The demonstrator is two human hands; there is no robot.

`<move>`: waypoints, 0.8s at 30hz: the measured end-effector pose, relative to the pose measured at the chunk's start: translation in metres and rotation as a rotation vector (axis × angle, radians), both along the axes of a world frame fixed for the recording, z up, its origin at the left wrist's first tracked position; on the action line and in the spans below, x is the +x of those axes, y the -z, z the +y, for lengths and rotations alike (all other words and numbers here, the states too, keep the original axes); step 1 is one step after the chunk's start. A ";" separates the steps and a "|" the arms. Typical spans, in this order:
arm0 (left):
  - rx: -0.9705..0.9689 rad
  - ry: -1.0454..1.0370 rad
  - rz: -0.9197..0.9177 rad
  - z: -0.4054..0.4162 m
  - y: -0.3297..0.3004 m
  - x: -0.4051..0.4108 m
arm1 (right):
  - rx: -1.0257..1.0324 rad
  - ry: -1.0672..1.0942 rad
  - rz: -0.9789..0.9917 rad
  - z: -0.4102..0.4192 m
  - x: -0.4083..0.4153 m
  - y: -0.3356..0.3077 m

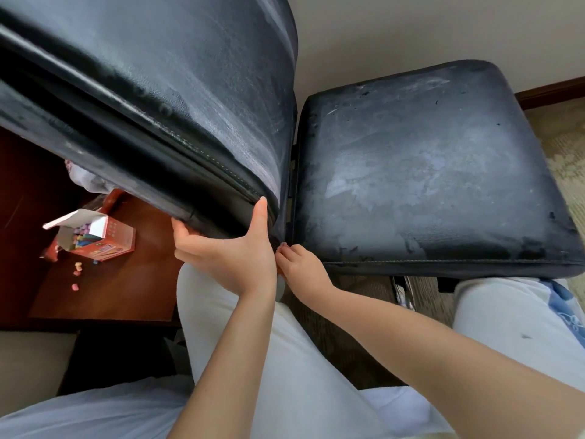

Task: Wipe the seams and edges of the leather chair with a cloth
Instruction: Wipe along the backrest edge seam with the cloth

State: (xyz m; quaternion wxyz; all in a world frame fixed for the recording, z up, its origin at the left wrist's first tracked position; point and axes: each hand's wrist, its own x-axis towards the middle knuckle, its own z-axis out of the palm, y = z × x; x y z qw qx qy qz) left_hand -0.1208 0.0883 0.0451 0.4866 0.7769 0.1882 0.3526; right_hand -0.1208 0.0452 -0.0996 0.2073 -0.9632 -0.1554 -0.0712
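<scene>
Chair back [152, 90] tilted, above left hand [231, 248]; its seam [202, 153] runs up-left from thumb. Left hand grips back's lower edge. Right hand [300, 264] beside it, nearer corner, fingers curled; cloth not discernible.

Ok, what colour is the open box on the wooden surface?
Orange-red with a white inner flap, box seen in the head view.

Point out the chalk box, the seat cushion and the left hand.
chalk box [107, 239]: head view, orange side panel.
seat cushion [427, 172]: head view, dusty top surface.
left hand [234, 248]: head view, back of the hand.
</scene>
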 end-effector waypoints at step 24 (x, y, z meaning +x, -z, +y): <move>0.039 0.013 -0.060 -0.001 0.000 0.002 | 0.025 -0.018 -0.312 -0.018 0.017 0.006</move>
